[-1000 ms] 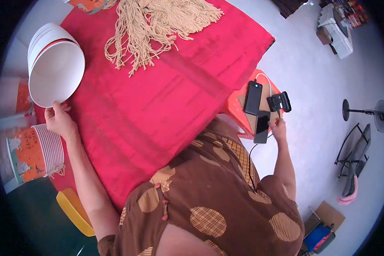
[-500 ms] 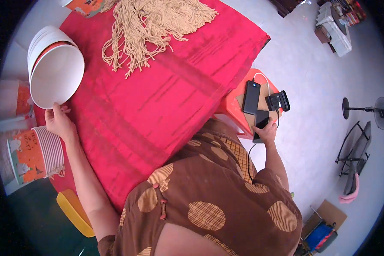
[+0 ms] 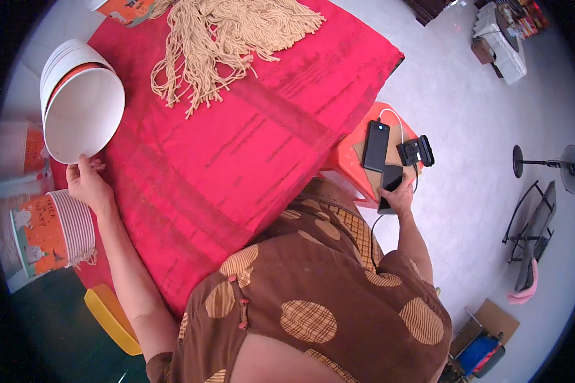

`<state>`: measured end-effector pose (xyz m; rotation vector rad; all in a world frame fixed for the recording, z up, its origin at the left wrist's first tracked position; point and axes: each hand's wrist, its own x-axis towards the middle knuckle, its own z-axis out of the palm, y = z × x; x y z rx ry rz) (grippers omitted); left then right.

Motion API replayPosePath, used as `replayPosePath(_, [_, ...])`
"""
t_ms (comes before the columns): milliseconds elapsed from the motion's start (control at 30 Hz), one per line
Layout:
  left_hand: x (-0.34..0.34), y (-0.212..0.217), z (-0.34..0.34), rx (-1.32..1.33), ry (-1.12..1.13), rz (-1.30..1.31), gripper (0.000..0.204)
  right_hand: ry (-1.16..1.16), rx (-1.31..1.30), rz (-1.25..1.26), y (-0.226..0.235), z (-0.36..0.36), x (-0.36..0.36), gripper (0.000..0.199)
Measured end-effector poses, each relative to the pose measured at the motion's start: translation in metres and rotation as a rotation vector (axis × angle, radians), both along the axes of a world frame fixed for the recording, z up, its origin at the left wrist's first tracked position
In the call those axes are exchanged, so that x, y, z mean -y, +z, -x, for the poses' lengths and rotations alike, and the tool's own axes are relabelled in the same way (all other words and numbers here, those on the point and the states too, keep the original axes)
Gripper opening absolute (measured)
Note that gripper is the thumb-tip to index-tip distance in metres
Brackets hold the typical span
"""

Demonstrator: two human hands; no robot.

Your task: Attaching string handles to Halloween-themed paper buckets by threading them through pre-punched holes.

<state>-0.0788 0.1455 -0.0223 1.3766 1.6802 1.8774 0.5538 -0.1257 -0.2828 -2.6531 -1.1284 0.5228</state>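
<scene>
Broadly, the pale floor (image 3: 453,217) fills the right side, and a red-covered table (image 3: 198,166) spreads across the middle and upper left. Close below the table, the person's brown shirt (image 3: 358,313) shows tan patterned circles. Along the table's far edge lies a loose heap of tan cord (image 3: 236,45), its strands trailing toward the middle.

At the left edge of the table, a stack of white tubs (image 3: 86,118) is tipped over so that the front mouth faces the person. Just below it, an orange printed stack (image 3: 41,233) lies on its side, its pale rims packed tightly together. Beside the table's right edge stands a red stool (image 3: 346,156) with cardboard on top.

The left hand (image 3: 91,182) pinches the lower rim of the front tub, thumb against the rim and fingers bent close; how firmly cannot be told. The right hand (image 3: 399,196) is curved over the lower half of a dark phone (image 3: 391,175) on the stool, thumb and fingers closed about its sides. Next to that sit a black power bank (image 3: 375,145) and a small black device (image 3: 416,151), with a thin white cable (image 3: 399,119) looping above them.
</scene>
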Motion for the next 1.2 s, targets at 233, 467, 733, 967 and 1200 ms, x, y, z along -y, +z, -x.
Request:
replayPosePath(233, [0.001,-0.004,0.001,-0.016,0.009,0.021,0.011,0.038,0.070,-0.032,-0.006,-0.001,0.011,0.114])
replayPosePath(467, [0.003,-0.005,0.013,-0.027,0.015,0.041,0.014,-0.210,0.130,-0.350,-0.011,-0.026,0.028,0.058])
replayPosePath(733, [-0.002,-0.009,0.011,0.031,-0.038,0.023,0.014,-0.394,0.192,-0.967,0.067,-0.066,-0.051,0.037])
replayPosePath(967, [0.003,0.010,-0.015,0.045,0.040,0.036,0.018,0.039,-0.141,-1.539,0.253,0.037,-0.185,0.027])
replayPosePath(1200, [0.002,0.002,-0.020,0.028,0.124,0.078,0.015,0.965,-0.156,-1.432,0.343,0.175,-0.253,0.016])
